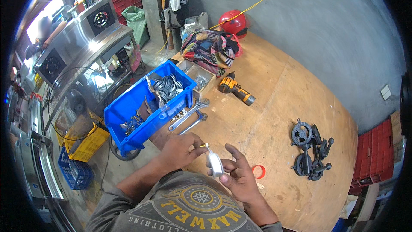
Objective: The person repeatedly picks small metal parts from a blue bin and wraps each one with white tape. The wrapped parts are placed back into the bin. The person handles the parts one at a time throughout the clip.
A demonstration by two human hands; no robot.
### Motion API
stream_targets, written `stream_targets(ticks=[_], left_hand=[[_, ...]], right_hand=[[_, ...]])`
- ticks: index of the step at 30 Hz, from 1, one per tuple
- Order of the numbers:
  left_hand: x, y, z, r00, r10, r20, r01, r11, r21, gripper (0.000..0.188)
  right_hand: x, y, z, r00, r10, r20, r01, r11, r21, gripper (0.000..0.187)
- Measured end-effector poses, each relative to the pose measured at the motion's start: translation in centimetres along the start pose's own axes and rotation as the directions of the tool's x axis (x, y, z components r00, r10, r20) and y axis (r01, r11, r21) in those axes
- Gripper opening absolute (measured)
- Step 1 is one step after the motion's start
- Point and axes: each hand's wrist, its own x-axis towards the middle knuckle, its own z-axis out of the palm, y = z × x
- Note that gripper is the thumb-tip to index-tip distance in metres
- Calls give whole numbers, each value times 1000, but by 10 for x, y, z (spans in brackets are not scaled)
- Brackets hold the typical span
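Note:
My left hand (180,149) pinches a small brass-coloured fitting (203,146) between thumb and fingertips. White tape is at the fitting's end and runs to a white spool of thread seal tape (216,164). Around that spool curl the thumb and fingers of my right hand (240,175), with the index finger raised. A red plastic ring (264,172) lies on the wooden table (296,92), just right of my right hand. Beyond my left hand lie two wrenches (187,118) beside a blue bin (156,129) that holds washers and small metal parts.
An orange and black cordless drill (236,90) lies mid-table. Black metal burner parts (303,146) are grouped at right. Behind the bin are a wooden box of screws (205,78), a patterned bag (208,49) and a red helmet (234,22). A fan (77,103) stands left.

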Motion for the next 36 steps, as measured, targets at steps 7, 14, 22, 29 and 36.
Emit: stream_targets(ticks=[7,14,22,29,36], left_hand=[[-4,0,13,986,117,119,-124,991,49,18],[-9,2,14,973,208,105,-214,976,48,19],[-14,-1,8,987,35,158,-26,998,-58,27],[-2,-11,5,979,44,-200,-69,990,-119,24],[-3,-29,19,996,82,25,-84,991,105,18]], right_hand=[[28,-16,-8,994,-107,-31,108,994,24,85],[58,1,-21,1000,-8,22,6,996,92,85],[52,26,-28,988,27,155,-16,997,-73,94],[30,23,-13,971,130,201,-132,991,-4,97],[24,7,-14,981,97,168,-108,992,61,98]])
